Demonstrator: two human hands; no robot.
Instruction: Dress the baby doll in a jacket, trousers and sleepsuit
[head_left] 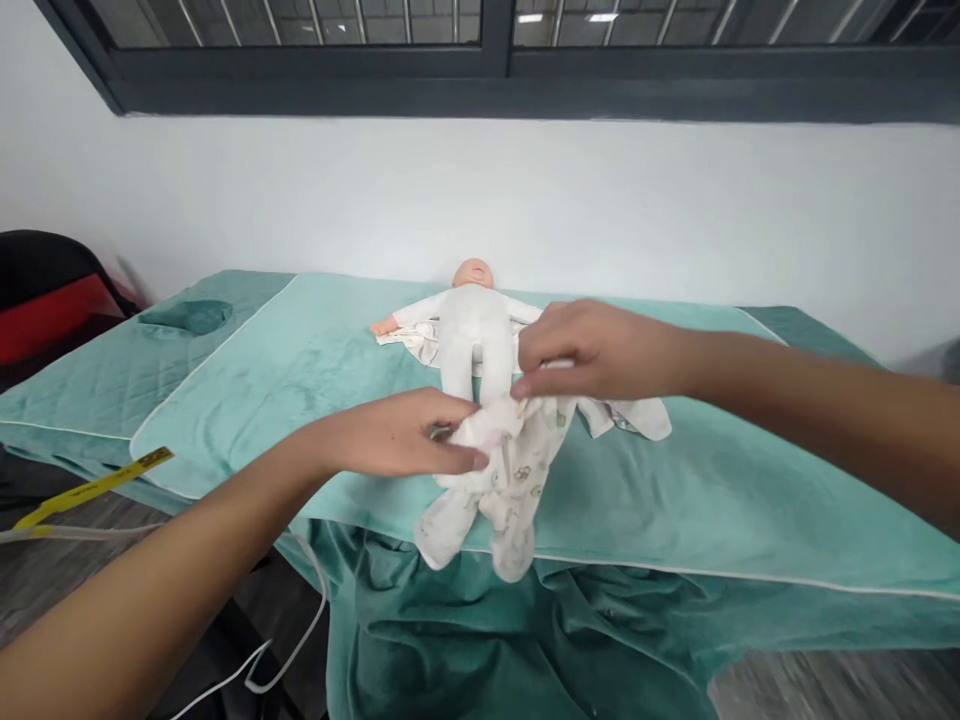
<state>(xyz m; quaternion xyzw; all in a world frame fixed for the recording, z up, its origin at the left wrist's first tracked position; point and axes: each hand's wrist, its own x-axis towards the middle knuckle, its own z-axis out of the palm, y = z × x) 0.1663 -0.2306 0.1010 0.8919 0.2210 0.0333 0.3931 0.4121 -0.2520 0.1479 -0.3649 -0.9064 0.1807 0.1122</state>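
A baby doll (pixel 475 325) with a white cloth body lies on its back on the green bed, its head toward the wall and its arms spread. Bunched in front of its legs is a white patterned baby romper (pixel 525 475), its footed legs hanging toward the near edge. My left hand (pixel 409 435) grips the cloth on the left, thumb and fingers closed round it. My right hand (pixel 581 350) pinches the romper's upper part. Another white cloth (pixel 416 340) lies spread beneath the doll's arms. The doll's feet are hidden behind the romper.
The massage bed (pixel 675 510) has a green plush cover with white piping and a face hole (pixel 187 317) at its left end. A yellow tag (pixel 94 487) on a white cable hangs at left, near a black and red chair (pixel 56 300). Behind stands a white wall with a window.
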